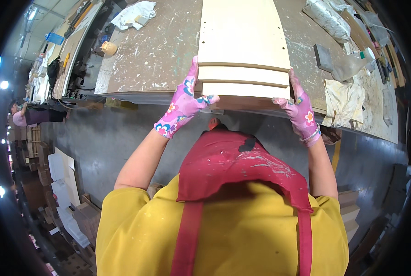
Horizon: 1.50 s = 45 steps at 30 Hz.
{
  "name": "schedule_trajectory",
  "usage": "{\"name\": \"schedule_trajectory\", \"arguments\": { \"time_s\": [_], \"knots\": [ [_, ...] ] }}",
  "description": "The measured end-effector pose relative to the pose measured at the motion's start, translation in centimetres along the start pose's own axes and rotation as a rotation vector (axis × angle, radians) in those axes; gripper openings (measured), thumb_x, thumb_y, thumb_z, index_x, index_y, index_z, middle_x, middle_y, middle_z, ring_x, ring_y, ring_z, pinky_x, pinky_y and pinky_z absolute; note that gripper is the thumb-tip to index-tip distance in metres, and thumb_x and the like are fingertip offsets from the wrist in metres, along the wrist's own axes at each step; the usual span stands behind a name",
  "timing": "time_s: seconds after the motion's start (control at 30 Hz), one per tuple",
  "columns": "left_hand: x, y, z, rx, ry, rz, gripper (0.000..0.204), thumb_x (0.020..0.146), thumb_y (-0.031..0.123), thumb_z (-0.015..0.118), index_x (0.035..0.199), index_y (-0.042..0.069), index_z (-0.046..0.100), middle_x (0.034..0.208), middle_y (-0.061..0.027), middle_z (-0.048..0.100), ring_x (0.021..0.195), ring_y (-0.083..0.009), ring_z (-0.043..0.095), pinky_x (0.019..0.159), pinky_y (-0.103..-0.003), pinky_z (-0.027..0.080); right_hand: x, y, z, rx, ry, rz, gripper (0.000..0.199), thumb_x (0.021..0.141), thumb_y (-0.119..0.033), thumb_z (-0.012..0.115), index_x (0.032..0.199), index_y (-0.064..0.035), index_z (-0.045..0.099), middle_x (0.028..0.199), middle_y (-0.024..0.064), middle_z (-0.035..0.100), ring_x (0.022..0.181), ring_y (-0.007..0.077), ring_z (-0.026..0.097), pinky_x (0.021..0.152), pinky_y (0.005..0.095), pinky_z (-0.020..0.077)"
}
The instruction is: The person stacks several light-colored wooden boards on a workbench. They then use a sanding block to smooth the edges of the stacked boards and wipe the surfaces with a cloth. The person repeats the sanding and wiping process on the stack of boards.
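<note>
A stack of cream-coloured boards (242,39) lies on the workbench, its near ends stepped so that narrow strips of the lower boards (244,89) show. The top board has small dark holes near both long sides. My left hand (183,102), in a pink flowered glove, grips the stack's left near corner, fingers along the side and thumb by the near edge. At the opposite corner my right hand (301,109), in a matching glove, holds the right side the same way. The fingertips are partly hidden beside the boards.
Paint-marked workbench (155,55) spreads around the stack. To the right are a grey block (323,58), a clear bottle (350,69), a cream cloth (343,102) and a wrapped bundle (327,19). A white cloth (134,14) and an orange-yellow cup (108,48) sit left. Another person (35,115) stands far left.
</note>
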<state>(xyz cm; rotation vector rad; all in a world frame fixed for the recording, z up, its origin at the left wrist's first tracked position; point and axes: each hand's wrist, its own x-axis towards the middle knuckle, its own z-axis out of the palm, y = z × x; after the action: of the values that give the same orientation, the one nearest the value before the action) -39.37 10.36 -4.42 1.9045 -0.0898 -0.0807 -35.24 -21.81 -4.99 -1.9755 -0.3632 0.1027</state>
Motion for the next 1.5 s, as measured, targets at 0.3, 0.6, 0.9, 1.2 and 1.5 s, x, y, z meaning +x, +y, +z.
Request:
{"name": "schedule_trajectory", "arguments": {
  "time_s": [0.3,0.6,0.9,1.2,1.5],
  "knots": [
    [0.9,-0.4,0.8,-0.249,0.175,-0.066,0.094,0.085,0.007,0.076,0.157,0.003,0.017,0.157,-0.0145,0.033,0.139,-0.0245,0.04,0.114,-0.036,0.034,1.4,0.7,1.8,0.009,0.245,-0.103,0.078,0.081,-0.032,0.079,0.142,0.0033,0.047,0.139,0.0208,0.056,0.13,0.0268,0.053,0.106,0.037,0.0432],
    [0.4,-0.6,0.5,-0.106,-0.012,-0.135,0.105,0.077,0.022,0.084,0.156,-0.001,0.018,0.153,-0.0146,0.038,0.138,-0.0237,0.04,0.115,-0.034,0.031,-0.6,2.8,0.3,0.053,0.028,-0.031,0.082,0.081,-0.035,0.078,0.145,0.003,0.042,0.143,0.0208,0.049,0.135,0.0292,0.046,0.112,0.0389,0.0365],
    [-0.6,-0.2,0.2,-0.043,0.026,-0.189,0.092,0.078,0.016,0.083,0.15,-0.006,0.03,0.151,-0.0154,0.041,0.141,-0.0226,0.037,0.118,-0.035,0.026,-1.0,1.2,0.4,-0.2,0.057,-0.046,0.073,0.086,-0.041,0.074,0.138,0.0035,0.049,0.128,0.023,0.06,0.121,0.033,0.059,0.102,0.0396,0.0445],
    [0.1,0.1,0.9,-0.248,0.16,-0.271,0.088,0.082,0.011,0.08,0.153,0.0,0.03,0.149,-0.0122,0.045,0.133,-0.0196,0.046,0.107,-0.03,0.04,-0.2,2.0,2.4,-0.265,0.242,-0.042,0.067,0.082,-0.039,0.077,0.128,0.0057,0.057,0.117,0.0237,0.061,0.108,0.0366,0.062,0.094,0.0407,0.0485],
    [-0.6,-1.0,0.6,-0.125,0.057,-0.133,0.094,0.08,0.007,0.079,0.155,-0.001,0.022,0.158,-0.014,0.033,0.142,-0.0188,0.035,0.116,-0.031,0.03,-1.0,2.2,1.3,-0.313,0.071,-0.092,0.066,0.083,-0.035,0.078,0.128,0.0062,0.054,0.125,0.0246,0.059,0.117,0.0384,0.056,0.102,0.0429,0.0421]
  ]
}}
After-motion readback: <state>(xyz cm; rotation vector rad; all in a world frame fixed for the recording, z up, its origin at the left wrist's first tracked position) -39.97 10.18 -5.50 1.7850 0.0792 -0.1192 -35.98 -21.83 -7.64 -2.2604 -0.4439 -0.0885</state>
